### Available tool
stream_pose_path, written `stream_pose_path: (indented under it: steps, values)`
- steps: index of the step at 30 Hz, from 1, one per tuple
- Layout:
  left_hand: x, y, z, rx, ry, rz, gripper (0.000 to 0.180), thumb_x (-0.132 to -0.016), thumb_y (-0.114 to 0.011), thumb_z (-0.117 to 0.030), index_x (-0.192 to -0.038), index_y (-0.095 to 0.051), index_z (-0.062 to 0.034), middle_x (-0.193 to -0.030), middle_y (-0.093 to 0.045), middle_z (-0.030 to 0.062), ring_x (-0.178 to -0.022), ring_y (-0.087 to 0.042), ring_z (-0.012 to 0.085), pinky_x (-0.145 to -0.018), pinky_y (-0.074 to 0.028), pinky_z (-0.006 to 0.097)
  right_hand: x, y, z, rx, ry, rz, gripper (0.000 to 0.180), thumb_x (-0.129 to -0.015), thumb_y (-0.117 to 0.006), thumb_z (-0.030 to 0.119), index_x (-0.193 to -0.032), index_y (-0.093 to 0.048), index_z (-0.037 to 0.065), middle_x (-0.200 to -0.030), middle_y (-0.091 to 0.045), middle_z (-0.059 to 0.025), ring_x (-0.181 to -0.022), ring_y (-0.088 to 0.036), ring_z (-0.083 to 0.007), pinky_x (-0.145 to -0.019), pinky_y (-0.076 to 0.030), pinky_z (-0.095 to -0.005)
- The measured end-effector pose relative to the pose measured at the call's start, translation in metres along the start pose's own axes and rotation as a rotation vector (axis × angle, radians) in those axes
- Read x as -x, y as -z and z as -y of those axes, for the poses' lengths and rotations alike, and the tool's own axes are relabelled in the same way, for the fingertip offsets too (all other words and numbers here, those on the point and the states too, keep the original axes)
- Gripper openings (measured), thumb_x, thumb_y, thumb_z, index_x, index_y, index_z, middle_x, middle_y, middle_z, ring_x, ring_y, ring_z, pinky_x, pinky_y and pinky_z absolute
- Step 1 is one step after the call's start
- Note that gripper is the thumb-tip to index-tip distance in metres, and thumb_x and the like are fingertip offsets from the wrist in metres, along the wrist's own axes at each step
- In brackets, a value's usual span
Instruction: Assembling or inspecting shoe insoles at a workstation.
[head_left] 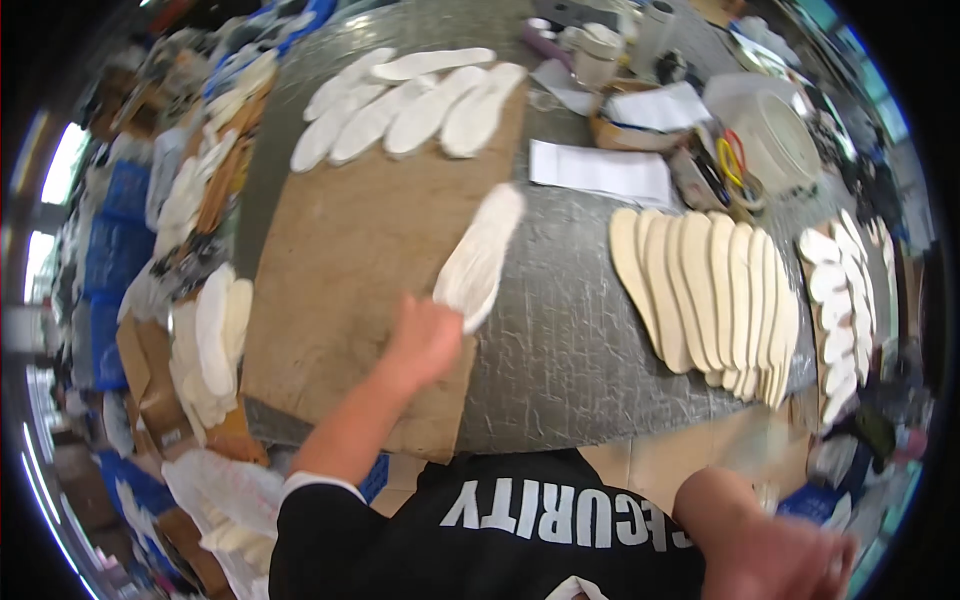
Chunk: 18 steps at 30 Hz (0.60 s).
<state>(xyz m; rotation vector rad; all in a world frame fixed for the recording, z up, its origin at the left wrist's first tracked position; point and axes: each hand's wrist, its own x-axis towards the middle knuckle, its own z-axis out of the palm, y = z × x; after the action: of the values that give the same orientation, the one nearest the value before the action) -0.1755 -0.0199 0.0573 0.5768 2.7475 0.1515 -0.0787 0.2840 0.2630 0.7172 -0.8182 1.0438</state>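
Closed around one end of a white shoe insole (484, 255), my left hand (430, 336) holds it over the right edge of a brown cardboard sheet (335, 250). The insole's other end points away from me and is slightly blurred. Several white insoles (425, 115) lie side by side at the far end of the sheet, some overlapping. My right hand (785, 560) is low at the right, off the table's near edge, and smeared by motion, so its fingers cannot be made out. A fanned row of cream insoles (700, 290) lies on the table's right side.
On the grey table (545, 350) are white papers (600, 172), scissors with yellow and red handles (735, 165) and a translucent tub (778, 140). More white insoles (835, 320) stand in rows at the far right. Cardboard boxes (150, 380) and bags (225, 495) crowd the left.
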Motion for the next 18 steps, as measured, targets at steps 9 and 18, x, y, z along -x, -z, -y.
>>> stream_pose_path:
  steps: [9, 18]
  values:
    - [-0.05, -0.076, -0.226, 1.803, 0.167, 0.795, 0.026, -0.096, -0.05, -0.008, -0.119, -0.057, 0.0032, -0.101, -0.065, 0.0086, -0.086, -0.063, 0.0148, -0.075, -0.053, 0.028, 0.16, 0.18, 0.066, 0.781, -1.792, 0.686, 0.048, -0.074, -0.07, 0.006, -0.117, -0.049, 0.001, -0.123, -0.049, -0.016, -0.108, -0.052, -0.0285, -0.094, -0.042, -0.0377]
    - [-0.081, -0.075, -0.262, 0.955, -0.129, 0.103, 0.01, -0.087, -0.058, -0.004, -0.094, -0.061, 0.0006, -0.088, -0.062, 0.0136, -0.082, -0.062, 0.0236, -0.071, -0.05, 0.035, 0.15, 0.251, 0.056, 1.027, -1.322, 0.804, 0.038, -0.074, -0.071, 0.003, -0.109, -0.056, 0.005, -0.11, -0.053, -0.0168, -0.094, -0.055, -0.0312, -0.081, -0.047, -0.0372]
